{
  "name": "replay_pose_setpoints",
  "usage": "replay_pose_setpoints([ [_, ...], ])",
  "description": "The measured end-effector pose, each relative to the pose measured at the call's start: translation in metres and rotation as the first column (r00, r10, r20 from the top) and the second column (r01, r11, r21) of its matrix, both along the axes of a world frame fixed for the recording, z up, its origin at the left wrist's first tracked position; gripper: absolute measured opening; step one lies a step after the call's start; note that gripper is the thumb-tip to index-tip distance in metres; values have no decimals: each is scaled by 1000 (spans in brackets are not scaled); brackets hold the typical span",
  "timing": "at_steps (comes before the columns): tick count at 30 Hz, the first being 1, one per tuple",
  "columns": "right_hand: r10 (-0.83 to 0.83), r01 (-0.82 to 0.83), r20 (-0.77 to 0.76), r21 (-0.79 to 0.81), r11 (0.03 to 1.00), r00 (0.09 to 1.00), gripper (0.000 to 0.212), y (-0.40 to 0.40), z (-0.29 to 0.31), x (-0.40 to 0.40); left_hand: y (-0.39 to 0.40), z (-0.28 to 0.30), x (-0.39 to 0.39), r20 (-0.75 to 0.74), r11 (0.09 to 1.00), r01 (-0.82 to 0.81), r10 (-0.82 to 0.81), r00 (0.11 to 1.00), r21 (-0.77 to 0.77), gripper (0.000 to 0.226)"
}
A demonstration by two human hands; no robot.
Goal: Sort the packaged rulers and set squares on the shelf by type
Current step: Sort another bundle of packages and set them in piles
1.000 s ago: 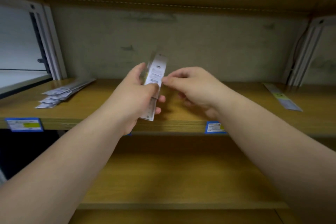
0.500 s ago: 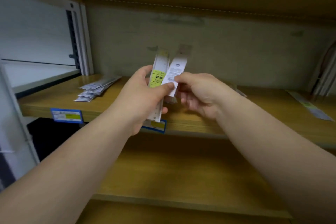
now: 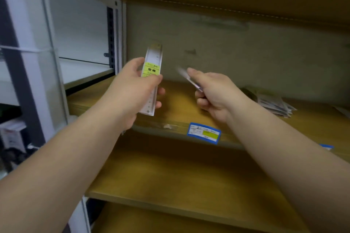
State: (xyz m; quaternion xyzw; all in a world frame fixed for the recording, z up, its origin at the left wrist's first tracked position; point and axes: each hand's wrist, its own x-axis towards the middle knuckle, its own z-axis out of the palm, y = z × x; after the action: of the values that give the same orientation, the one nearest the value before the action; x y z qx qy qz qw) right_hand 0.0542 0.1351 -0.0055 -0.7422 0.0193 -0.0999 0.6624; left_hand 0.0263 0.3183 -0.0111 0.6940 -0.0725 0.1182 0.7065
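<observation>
The left hand point(image 3: 132, 91) is gripping an upright packaged ruler point(image 3: 152, 79) with a yellow label; beside it, the right hand point(image 3: 214, 92) is pinching a second, blurred package point(image 3: 186, 77) — both above the shelf point(image 3: 180, 111). A stack of packages point(image 3: 272, 100) is lying just right of the right hand.

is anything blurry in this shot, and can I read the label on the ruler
Head view: the packet in the right hand is smeared by motion blur. The ruler in the left hand is sharper, its yellow label showing dark print. The pile of packets is soft.
</observation>
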Motion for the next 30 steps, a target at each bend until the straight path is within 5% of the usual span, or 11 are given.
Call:
replay_pose_setpoints([
  [6,-28,26,10,147,989,1000,13,60,0,29,62,2,15,3,991,-109,109,994,-79,71],
  [14,-82,99,70,-305,947,994,21,122,0,65,102,-4,32,3,988,-125,125,992,-96,72],
  [21,10,-49,-64,-634,772,998,34,127,-1,55,103,-9,38,-5,996,-80,80,997,-43,67],
  [26,17,23,69,-533,846,998,30,111,9,38,86,-10,42,-19,999,-46,46,999,-3,61],
  [30,198,-208,-65,-343,916,978,19,97,16,-4,58,-6,41,-9,1000,25,-25,1000,-20,50],
])
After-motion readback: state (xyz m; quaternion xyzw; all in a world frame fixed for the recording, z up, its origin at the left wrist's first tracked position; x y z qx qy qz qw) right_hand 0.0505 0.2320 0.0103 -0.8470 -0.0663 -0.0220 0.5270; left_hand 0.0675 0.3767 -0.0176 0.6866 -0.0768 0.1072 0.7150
